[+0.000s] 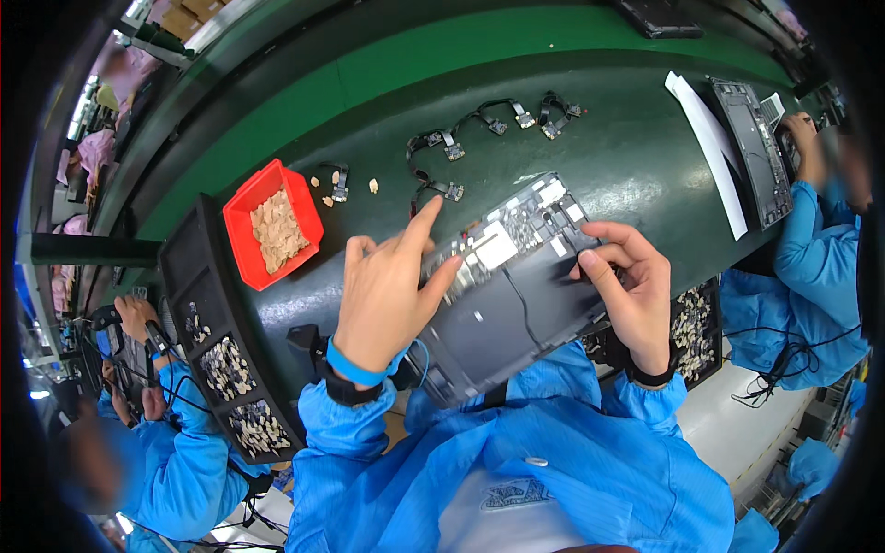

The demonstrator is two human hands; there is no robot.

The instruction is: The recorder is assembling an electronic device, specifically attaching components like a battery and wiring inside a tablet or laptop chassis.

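An opened dark tablet-like housing (502, 318) lies tilted in front of me, with a circuit board (544, 217) and silver shield plates along its far edge and a thin black cable across its bare half. My left hand (387, 290) is at the housing's left end, fingers spread; its thumb tip lies over the board's edge. Its index finger stretches toward a small connector board on a black flex cable (452, 192) lying on the bench. My right hand (636, 286) closes thumb and fingertips at the housing's right edge. Whether a small part sits between those fingertips is hidden.
A red bin (318, 221) of tan pieces stands at the left, with loose tan bits beside it. More flex cables (498, 124) lie farther back. A black compartment tray (267, 396) of small parts borders the left. Co-workers in blue sit on both sides; another housing (751, 152) stands right.
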